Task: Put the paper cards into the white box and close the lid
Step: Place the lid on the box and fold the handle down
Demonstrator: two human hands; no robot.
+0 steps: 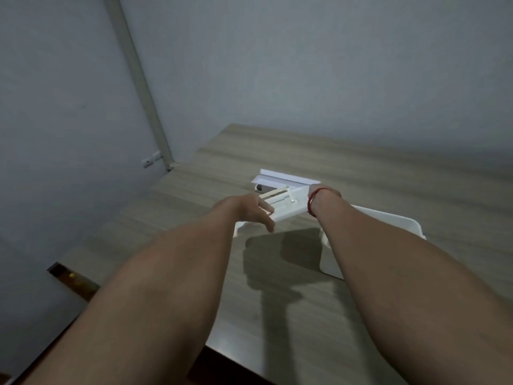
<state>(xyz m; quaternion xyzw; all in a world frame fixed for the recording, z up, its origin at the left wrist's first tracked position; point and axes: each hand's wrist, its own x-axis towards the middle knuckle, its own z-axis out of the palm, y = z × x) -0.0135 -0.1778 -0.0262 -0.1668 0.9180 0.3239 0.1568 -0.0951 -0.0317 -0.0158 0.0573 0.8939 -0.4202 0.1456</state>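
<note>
A white box point(287, 209) hangs a little above the wooden table point(388, 173), casting a dark shadow below it. Pale paper cards point(273, 193) stick up from its open top. My left hand point(249, 211) grips the box's left end with its fingers spread along the edge. My right hand point(326, 191), with a red string at the wrist, bends down at the box's right end and is mostly hidden behind the wrist. A flat white piece point(288, 177), possibly the lid, lies on the table just behind the box.
A large white tray point(394, 225) lies on the table under my right forearm. Grey walls close in at the back and left, with a white pipe point(144, 87) running down the corner. The table's near edge shows at bottom centre.
</note>
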